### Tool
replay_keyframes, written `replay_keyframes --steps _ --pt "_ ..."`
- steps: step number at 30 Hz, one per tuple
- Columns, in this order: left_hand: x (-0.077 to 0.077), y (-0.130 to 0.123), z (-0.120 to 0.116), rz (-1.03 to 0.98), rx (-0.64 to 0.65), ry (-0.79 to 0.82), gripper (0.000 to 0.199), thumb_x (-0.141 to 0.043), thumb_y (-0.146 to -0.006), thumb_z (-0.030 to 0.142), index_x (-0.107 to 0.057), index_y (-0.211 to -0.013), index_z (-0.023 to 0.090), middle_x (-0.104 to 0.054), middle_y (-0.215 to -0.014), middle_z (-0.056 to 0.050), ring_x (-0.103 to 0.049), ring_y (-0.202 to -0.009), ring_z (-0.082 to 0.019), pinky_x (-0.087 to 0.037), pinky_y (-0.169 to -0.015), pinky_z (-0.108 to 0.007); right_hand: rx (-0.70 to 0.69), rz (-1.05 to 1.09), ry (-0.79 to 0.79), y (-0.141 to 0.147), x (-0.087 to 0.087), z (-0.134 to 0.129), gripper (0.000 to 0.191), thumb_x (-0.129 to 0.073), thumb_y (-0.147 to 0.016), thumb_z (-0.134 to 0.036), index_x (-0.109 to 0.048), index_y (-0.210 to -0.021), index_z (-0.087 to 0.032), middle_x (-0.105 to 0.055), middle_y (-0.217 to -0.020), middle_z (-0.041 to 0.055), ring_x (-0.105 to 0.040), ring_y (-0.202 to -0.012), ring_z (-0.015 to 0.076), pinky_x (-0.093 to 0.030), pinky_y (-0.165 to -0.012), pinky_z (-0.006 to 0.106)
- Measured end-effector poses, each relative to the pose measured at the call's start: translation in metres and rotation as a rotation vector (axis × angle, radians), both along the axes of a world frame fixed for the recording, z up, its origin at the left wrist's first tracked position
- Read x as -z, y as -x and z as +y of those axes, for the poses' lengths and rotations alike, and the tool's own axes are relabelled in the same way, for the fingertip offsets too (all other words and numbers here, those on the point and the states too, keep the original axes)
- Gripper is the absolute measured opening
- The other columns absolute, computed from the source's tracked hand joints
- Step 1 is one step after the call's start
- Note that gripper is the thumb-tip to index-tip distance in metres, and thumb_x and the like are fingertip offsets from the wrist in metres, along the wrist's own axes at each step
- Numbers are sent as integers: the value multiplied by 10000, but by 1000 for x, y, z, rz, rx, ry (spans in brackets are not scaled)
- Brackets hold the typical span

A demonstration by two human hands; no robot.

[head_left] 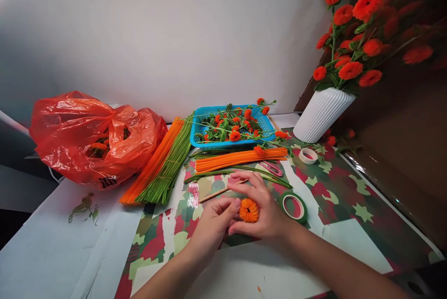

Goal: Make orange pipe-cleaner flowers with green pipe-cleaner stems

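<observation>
An orange pipe-cleaner flower (249,212) with a dark centre faces up between my two hands, above the table. My left hand (215,219) pinches its left edge with the thumb; the fingertips behind are partly hidden. My right hand (266,206) curls around the flower from the right, thumb below it, with the upper fingers somewhat apart. A thin wooden stick (213,195) lies just beyond my hands. To the right of my right hand is a roll of green tape (303,215).
Orange stems (240,159), pink-handled snips (271,168) and a white tape roll (308,156) lie farther back. Behind stands a blue basket (194,133) of flowers. Left are bundled green stems (167,168) and a red plastic bag (70,140); right, a white vase (323,115) of flowers.
</observation>
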State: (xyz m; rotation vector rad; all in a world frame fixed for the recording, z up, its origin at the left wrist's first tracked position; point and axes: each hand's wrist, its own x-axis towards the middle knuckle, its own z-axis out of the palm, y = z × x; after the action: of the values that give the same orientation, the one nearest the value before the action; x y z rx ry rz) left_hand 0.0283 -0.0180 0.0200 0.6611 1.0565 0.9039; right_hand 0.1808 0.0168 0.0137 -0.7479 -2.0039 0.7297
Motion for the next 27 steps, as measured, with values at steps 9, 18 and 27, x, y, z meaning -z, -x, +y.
replay_keyframes --steps 9,18,27 --pt "-9 1 1 -165 -22 -27 327 -762 -658 374 -721 -877 134 -655 -859 -80 -576 -705 -157 -484 -629 -249 20 149 7 0 -10 -2 235 -692 -698 -80 -655 -862 -244 -657 -1018 45 -576 -993 217 -446 -907 409" --pt "5 9 4 -165 -68 -51 258 -696 -714 351 -710 -851 132 -635 -754 -66 -573 -663 -155 -493 -590 -245 60 210 109 1 -7 -2 283 -738 -646 -91 -488 -572 -200 -669 -813 12 -571 -810 185 -465 -761 354" --pt "-1 7 1 -164 -66 -46 223 -681 -729 336 -705 -832 140 -643 -749 -61 -565 -677 -151 -483 -596 -235 93 180 108 -1 -3 -2 280 -712 -757 -242 -552 -530 -209 -684 -805 23 -579 -815 199 -469 -760 385"
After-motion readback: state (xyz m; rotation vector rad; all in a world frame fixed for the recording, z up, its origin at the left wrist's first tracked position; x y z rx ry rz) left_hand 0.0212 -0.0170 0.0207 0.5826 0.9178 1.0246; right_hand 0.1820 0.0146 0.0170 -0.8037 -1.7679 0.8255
